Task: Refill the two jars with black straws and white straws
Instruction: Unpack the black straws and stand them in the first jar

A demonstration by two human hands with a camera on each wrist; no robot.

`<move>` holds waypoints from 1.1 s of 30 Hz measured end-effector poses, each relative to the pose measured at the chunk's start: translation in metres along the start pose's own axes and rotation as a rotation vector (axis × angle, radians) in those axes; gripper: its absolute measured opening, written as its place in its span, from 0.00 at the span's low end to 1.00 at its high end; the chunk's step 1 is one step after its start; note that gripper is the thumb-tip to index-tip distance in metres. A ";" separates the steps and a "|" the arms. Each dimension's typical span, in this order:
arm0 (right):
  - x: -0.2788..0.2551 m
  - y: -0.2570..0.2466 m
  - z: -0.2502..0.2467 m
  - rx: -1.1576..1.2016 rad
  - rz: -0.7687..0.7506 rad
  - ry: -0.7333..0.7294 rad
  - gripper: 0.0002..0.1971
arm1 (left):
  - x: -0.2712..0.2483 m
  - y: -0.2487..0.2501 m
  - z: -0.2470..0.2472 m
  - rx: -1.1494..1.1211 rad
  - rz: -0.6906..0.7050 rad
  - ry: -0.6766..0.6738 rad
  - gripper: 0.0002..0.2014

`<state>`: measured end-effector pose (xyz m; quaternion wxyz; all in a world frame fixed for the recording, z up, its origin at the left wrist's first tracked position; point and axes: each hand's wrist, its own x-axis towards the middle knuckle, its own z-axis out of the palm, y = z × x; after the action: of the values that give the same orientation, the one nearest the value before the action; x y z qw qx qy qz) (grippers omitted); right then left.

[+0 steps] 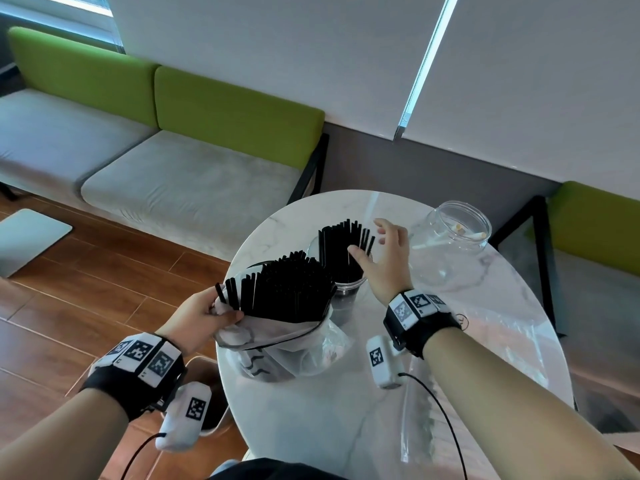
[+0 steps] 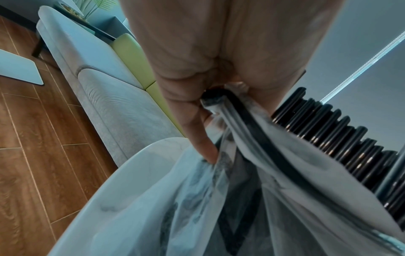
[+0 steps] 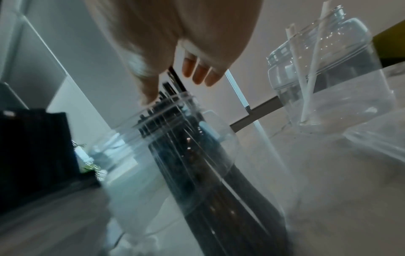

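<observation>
On the round white marble-patterned tabletop, a crumpled translucent plastic bag packed with long black straws is held at its rim by the left hand, whose grip is closed, thumb and fingers pinching the bag's dark-edged mouth; in the left wrist view the film is seen bunched between the fingers. The bag appears to be kept pinched this way so that its mouth stays open and the straws stay propped for picking. Their long axes run from the bag's bottom on the tabletop up and away from the person, the cut ends fanned toward the far side. Just beyond the bag, a clear plastic jar already carries a bundle of black straws standing nearly upright, ends up, leaning a little. The right hand is spread beside this bundle, its grip open and relaxed, the thumb touching the straws, probably to steady or level them in the jar. A second clear wide-mouthed jar, near the far right edge, holds only a few white straws leaning inside, so the white refill is judged not yet done. A flat clear plastic sheet or bag lies under the right forearm.
</observation>
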<state>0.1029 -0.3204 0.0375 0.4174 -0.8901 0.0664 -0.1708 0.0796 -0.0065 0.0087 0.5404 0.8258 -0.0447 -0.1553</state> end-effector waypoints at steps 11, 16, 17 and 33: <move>-0.106 0.004 0.024 0.226 0.180 -0.491 0.34 | -0.005 -0.001 0.002 -0.026 -0.005 -0.021 0.13; -0.110 -0.024 0.027 0.338 0.081 -0.476 0.23 | -0.014 0.009 0.015 -0.082 0.013 0.000 0.09; -0.110 -0.030 0.024 0.344 0.042 -0.466 0.21 | -0.015 0.011 0.017 -0.099 0.018 0.022 0.10; -0.114 -0.012 0.011 0.137 0.014 -0.322 0.21 | -0.013 -0.004 0.007 -0.035 -0.107 0.026 0.08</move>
<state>0.0002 -0.2747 0.0118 0.4836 -0.8748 -0.0067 -0.0272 0.0647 -0.0082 0.0054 0.5463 0.8192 0.0093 -0.1743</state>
